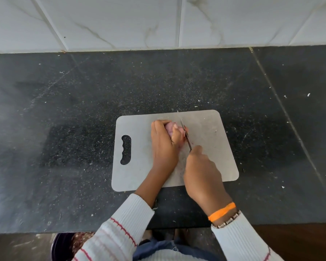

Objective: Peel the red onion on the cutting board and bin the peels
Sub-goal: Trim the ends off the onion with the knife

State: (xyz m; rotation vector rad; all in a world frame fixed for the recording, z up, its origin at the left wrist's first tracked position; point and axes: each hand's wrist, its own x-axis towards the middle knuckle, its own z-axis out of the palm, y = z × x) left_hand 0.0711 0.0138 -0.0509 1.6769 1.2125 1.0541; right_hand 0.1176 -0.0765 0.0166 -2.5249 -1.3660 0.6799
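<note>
While my left hand (163,144) curls round pinkish-purple red onion (170,129) on grey plastic cutting board (211,147), my right hand (201,172) grips thin steel knife (185,133), blade against onion's right end

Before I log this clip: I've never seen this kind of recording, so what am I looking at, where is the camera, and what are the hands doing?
There is no machine here. A person wears one wide-angle camera on the head, so the single picture looks forward and down at their own two arms in white ribbed sleeves.

A grey cutting board with a handle slot lies on a dark speckled counter, with white marbled tiles behind.

The left hand curls over a red onion, holding it on the board. The right hand, with an orange band at the wrist, grips a knife whose blade stands against the onion's right end, apparently trimming it.

At the bottom edge, below the counter, a dark bin shows partly, with what may be peels inside.
</note>
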